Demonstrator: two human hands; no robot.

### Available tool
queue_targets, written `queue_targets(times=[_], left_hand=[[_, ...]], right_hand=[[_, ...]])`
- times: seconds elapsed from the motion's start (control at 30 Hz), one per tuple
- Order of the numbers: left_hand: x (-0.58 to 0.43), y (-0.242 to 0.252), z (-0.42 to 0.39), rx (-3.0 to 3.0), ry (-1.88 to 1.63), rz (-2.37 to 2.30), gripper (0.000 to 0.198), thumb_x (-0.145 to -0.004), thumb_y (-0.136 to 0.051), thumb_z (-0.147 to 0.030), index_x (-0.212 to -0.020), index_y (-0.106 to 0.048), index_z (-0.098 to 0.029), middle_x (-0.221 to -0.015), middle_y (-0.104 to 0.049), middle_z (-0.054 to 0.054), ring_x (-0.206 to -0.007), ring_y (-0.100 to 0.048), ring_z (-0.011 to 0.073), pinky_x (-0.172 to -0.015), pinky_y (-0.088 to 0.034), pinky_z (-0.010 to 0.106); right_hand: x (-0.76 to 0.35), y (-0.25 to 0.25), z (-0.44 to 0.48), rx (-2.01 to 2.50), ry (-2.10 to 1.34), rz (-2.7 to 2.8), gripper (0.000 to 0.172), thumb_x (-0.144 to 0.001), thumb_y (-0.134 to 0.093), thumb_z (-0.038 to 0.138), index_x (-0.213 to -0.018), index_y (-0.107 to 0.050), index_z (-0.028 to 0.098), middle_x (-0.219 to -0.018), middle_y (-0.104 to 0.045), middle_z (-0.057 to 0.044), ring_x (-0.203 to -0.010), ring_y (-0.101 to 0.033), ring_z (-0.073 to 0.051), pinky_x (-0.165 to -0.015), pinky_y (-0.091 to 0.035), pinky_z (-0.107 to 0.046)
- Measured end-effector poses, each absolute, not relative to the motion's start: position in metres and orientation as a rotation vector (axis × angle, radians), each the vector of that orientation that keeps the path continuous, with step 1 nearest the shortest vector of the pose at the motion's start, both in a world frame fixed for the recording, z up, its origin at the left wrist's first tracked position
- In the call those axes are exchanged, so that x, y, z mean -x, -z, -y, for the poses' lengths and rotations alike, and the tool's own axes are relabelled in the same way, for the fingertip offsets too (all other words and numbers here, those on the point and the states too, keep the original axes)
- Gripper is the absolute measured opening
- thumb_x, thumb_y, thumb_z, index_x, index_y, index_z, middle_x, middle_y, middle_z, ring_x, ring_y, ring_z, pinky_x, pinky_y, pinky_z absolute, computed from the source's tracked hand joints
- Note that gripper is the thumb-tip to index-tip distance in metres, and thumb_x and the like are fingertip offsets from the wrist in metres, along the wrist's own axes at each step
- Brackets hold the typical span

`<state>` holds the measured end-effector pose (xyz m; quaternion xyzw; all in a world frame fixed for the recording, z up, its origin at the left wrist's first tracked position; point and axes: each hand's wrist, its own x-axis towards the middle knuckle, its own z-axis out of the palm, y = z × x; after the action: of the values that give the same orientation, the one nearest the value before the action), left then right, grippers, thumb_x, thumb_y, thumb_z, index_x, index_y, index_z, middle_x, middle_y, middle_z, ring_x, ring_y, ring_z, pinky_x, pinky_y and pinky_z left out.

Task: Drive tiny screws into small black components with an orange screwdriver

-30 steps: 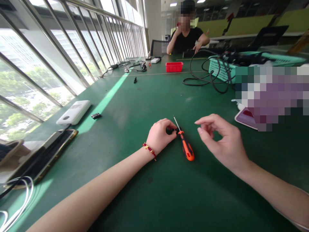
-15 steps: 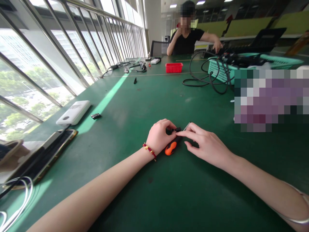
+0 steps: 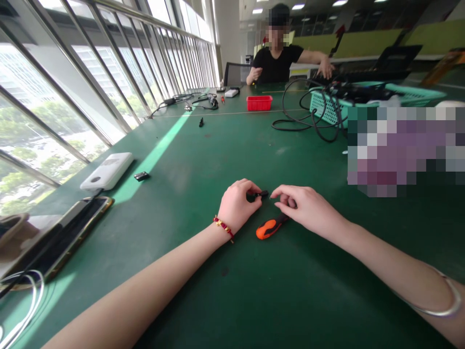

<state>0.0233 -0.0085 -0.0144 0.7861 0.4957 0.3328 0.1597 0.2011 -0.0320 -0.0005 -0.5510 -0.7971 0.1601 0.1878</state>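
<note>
My left hand [image 3: 239, 201], with a red beaded bracelet at the wrist, is closed on a small black part [image 3: 262, 193] whose end sticks out past the fingertips; its exact kind is too small to tell. Just to the right, my right hand [image 3: 308, 206] has its lower fingers curled over a screwdriver [image 3: 269, 229] with an orange and black handle. The handle's butt points down and left toward me, while the shaft is hidden by the hand. Thumb and index of that hand stand close together near the black part, and a tiny bright speck shows at the index tip.
On the green table [image 3: 174, 271], a white box [image 3: 107, 170], a phone [image 3: 85, 232] and a small black piece [image 3: 141, 176] lie left. A red bin [image 3: 259, 103], cables and a teal basket [image 3: 327, 107] stand farther back. A co-worker [image 3: 276, 63] sits at the far end.
The screwdriver has shifted right and turned, its handle now under my right hand. My right fingers have drawn back from the black part and curled. The co-worker's raised hand has come down.
</note>
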Motion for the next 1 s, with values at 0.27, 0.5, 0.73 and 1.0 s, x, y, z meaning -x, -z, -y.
queue_targets(times=[0.27, 0.5, 0.73, 1.0], left_hand=[[-0.023, 0.014, 0.008, -2.24, -0.952, -1.403, 0.006, -0.068, -0.058, -0.014, -0.071, -0.063, -0.017, -0.075, -0.065, 0.001, -0.073, -0.06, 0.0152, -0.067, -0.048, 0.026], [-0.024, 0.012, 0.009, -2.232, -0.952, -1.415, 0.007, -0.068, -0.059, -0.013, -0.071, -0.063, -0.017, -0.074, -0.065, 0.001, -0.072, -0.06, 0.015, -0.066, -0.048, 0.026], [-0.023, 0.013, 0.008, -2.239, -0.95, -1.393, 0.007, -0.067, -0.059, -0.013, -0.071, -0.063, -0.017, -0.075, -0.064, 0.001, -0.073, -0.06, 0.0152, -0.068, -0.049, 0.027], [-0.024, 0.012, 0.009, -2.3, -0.947, -1.371, 0.008, -0.068, -0.058, -0.013, -0.072, -0.063, -0.017, -0.077, -0.064, 0.001, -0.076, -0.06, 0.0157, -0.071, -0.048, 0.028]], right_hand=[[-0.204, 0.009, 0.003, 1.487, -0.502, 2.204, 0.007, -0.072, -0.059, 0.022, -0.075, -0.065, 0.021, -0.06, -0.056, 0.003, -0.053, -0.047, -0.009, -0.051, -0.033, -0.021], [-0.205, 0.017, 0.002, 1.421, -0.515, 2.197, 0.007, -0.074, -0.057, 0.024, -0.074, -0.064, 0.02, -0.059, -0.053, 0.003, -0.051, -0.045, -0.009, -0.049, -0.032, -0.021], [-0.203, 0.017, 0.006, 1.41, -0.469, 2.108, 0.011, -0.08, -0.051, 0.027, -0.079, -0.059, 0.019, -0.065, -0.055, 0.001, -0.055, -0.046, -0.01, -0.054, -0.035, -0.022], [-0.201, 0.018, 0.004, 1.429, -0.5, 2.071, 0.01, -0.078, -0.053, 0.029, -0.078, -0.058, 0.02, -0.064, -0.055, 0.002, -0.055, -0.045, -0.01, -0.054, -0.035, -0.022]])
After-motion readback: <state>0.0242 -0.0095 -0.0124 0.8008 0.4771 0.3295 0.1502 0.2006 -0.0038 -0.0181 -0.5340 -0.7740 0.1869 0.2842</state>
